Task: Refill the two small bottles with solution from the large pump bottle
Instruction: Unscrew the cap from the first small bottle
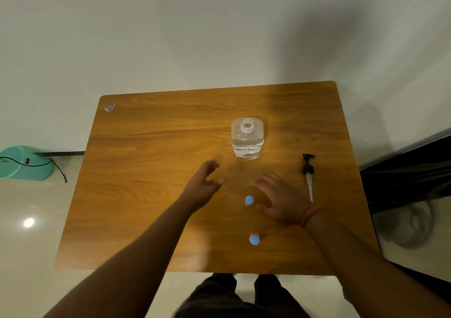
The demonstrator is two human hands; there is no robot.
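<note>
Large bottle (247, 138): we see it upright on the table (151, 171), past both hands, nearer the far edge than the near one, slightly right of the table's middle.
Bottle relative to hands: it stands apart from both; our left hand (202, 187) is just short of it to the left, our right hand (280, 199) short of it to the right.
Bottle appearance: clear, squarish body with rounded shoulders, threaded neck open with no pump fitted; clear liquid inside; a white label with handwritten "SOLUTION" on the side facing us.
Pump (308, 175): lies flat on the table to the right of the bottle, black head away from us, white tube pointing toward us, just beyond our right hand.
Blue caps: one (249, 200) sits between our hands, close by the right thumb; the other (254, 240) sits nearer the table's near edge. We cannot make out the small bottles' bodies under them.
Left hand: fingers loosely spread, holding nothing, blurred.
Right hand: palm down, fingers spread wide, holding nothing; an orange band (310, 216) on the wrist.
</note>
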